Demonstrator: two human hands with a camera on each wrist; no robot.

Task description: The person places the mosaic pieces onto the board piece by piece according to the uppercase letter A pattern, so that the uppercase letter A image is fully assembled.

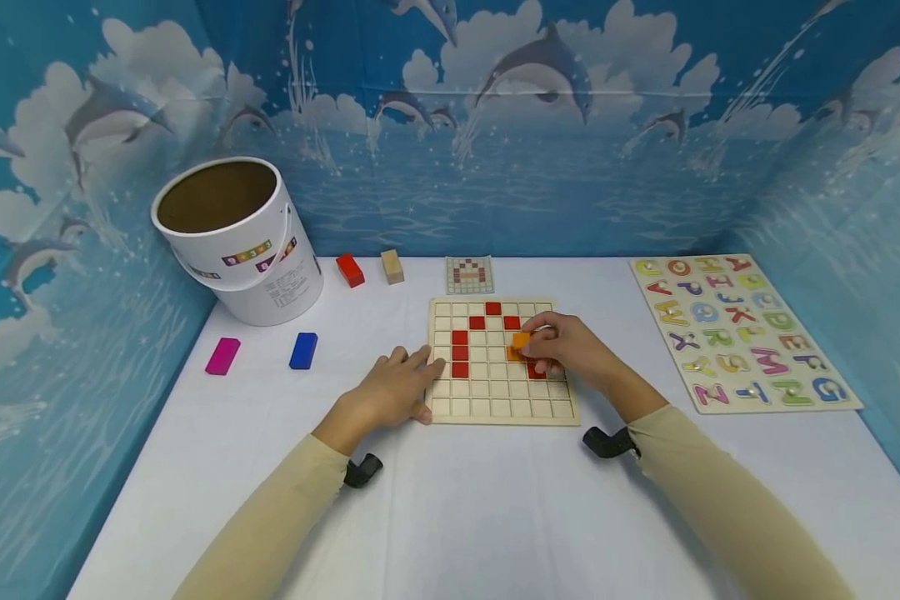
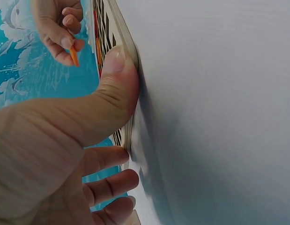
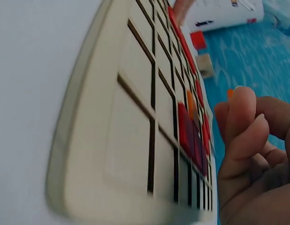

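A wooden grid board [image 1: 482,408] lies flat on the white table. Red square tiles [image 1: 460,353] fill several of its cells in an arch-like pattern, and one orange tile [image 1: 513,354] sits at the right of the middle. Just above that tile, my right hand [image 1: 570,346] pinches another orange tile [image 2: 73,57] between thumb and fingertips; the fingers hide most of it in the right wrist view. My left hand [image 1: 393,387] rests at the board's left edge, fingers spread and fairly straight, with the thumb [image 2: 114,79] pressing near the lower left corner.
Behind the board lies a small pattern card [image 1: 468,275]. A white bucket [image 1: 292,287] stands at the back left. Near it are red [image 1: 350,271], plain wood [image 1: 392,267], blue [image 1: 303,351] and pink [image 1: 222,356] blocks. An alphabet puzzle board [image 1: 746,333] lies at right.
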